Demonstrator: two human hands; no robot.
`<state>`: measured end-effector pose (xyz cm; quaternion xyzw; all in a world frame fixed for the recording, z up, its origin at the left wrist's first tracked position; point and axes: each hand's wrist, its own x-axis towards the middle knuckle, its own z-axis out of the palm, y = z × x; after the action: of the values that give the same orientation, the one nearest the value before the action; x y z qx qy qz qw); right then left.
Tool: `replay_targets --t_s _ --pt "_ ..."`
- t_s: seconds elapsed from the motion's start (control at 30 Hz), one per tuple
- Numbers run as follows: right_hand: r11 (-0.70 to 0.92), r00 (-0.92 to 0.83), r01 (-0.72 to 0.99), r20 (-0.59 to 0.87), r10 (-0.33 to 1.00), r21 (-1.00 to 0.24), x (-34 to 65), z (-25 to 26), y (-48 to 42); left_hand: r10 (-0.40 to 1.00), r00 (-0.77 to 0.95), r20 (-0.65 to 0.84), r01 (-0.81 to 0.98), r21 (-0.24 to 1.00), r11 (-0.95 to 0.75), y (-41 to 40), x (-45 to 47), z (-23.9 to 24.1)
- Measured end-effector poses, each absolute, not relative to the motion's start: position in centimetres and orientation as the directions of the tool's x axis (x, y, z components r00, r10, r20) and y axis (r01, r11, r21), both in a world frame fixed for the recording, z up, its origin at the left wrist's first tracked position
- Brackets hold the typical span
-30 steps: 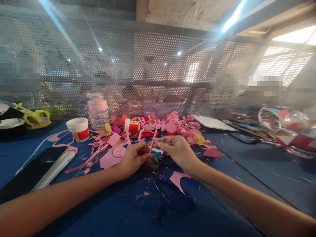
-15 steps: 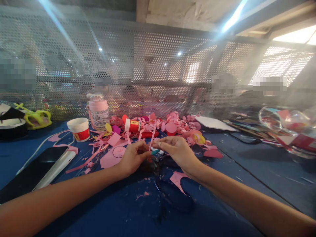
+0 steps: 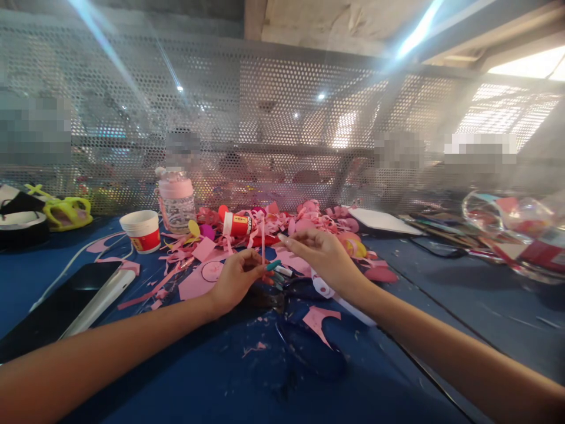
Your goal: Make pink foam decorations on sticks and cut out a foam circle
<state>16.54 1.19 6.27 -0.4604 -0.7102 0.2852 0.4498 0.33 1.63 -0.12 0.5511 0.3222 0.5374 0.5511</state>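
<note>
My left hand (image 3: 241, 277) is closed in a pinch on a thin pink paper strip (image 3: 263, 241), which stands nearly upright above the fingertips. Long teal nails show on that hand. To its right, my right hand (image 3: 324, 259) is held apart from the strip, its thumb and fingers stretched toward it with nothing visible in them. Below the hands lie scissors (image 3: 335, 365) with dark blue handles. A pink paper offcut (image 3: 318, 323) rests by one handle loop. A white object (image 3: 322, 287) is partly hidden under my right wrist.
Pink paper scraps (image 3: 320, 215) are heaped at the back. Around them are a tipped paper cup (image 3: 237, 224), stacked cups (image 3: 140, 231), and a bottle with a pink lid (image 3: 176, 203). A phone (image 3: 66, 306) lies left; clear plastic packaging (image 3: 536, 235) sits right. A perforated metal screen (image 3: 282, 118) stands behind.
My right hand has drawn away from the strip and shifted slightly up and right. The strip in my left hand has swung more upright. The white object by my right wrist has come into view.
</note>
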Motion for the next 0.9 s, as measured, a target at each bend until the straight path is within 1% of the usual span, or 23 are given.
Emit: replay_targets --t_s 0.07,0.13,0.2,0.27,0.33,0.4,0.47,0.57,0.63,0.77,0.83,0.9 --pt "0.459 -0.172 0.484 0.433 0.885 -0.745 16.9 6.6 1.3 0.951 0.207 0.231 -0.232 0.956 -0.181 1.6 0.3 -0.1" --pt "0.495 -0.201 0.498 0.46 0.865 -0.713 17.1 6.9 1.3 0.955 0.205 0.216 -0.223 0.96 -0.17 1.6 0.3 -0.1" --pt "0.494 -0.225 0.454 0.441 0.869 -0.742 17.3 7.1 1.3 0.956 0.207 0.206 -0.211 0.964 -0.162 1.6 0.3 0.0" --pt "0.447 -0.226 0.43 0.386 0.894 -0.784 17.3 7.1 1.3 0.954 0.206 0.216 -0.207 0.963 -0.173 1.6 0.3 0.0" --pt "0.397 -0.22 0.445 0.332 0.917 -0.803 17.4 7.0 1.5 0.949 0.211 0.233 -0.204 0.96 -0.19 1.6 0.3 -0.1" --pt "0.39 -0.229 0.459 0.317 0.92 -0.799 17.4 6.7 1.7 0.945 0.222 0.242 -0.192 0.961 -0.201 1.7 0.2 -0.2" --pt "0.445 -0.235 0.456 0.378 0.895 -0.771 17.3 6.5 1.8 0.941 0.228 0.249 -0.166 0.963 -0.214 1.7 0.1 -0.3" --pt "0.556 -0.226 0.493 0.519 0.824 -0.669 17.2 6.4 1.7 0.938 0.225 0.263 -0.143 0.961 -0.235 1.6 0.0 -0.3" --pt "0.546 -0.221 0.55 0.52 0.825 -0.632 17.1 6.6 1.4 0.937 0.225 0.266 -0.15 0.96 -0.237 1.6 0.0 -0.3" --pt "0.423 -0.186 0.551 0.389 0.902 -0.719 17.1 7.0 0.7 0.931 0.251 0.263 -0.167 0.96 -0.226 1.6 0.0 -0.3" --pt "0.432 -0.165 0.552 0.415 0.895 -0.713 17.1 7.1 0.6 0.932 0.255 0.257 -0.177 0.96 -0.216 1.7 0.0 -0.4" --pt "0.485 -0.18 0.549 0.471 0.864 -0.68 17.0 7.1 0.6 0.932 0.261 0.252 -0.191 0.96 -0.206 1.7 0.1 -0.5"
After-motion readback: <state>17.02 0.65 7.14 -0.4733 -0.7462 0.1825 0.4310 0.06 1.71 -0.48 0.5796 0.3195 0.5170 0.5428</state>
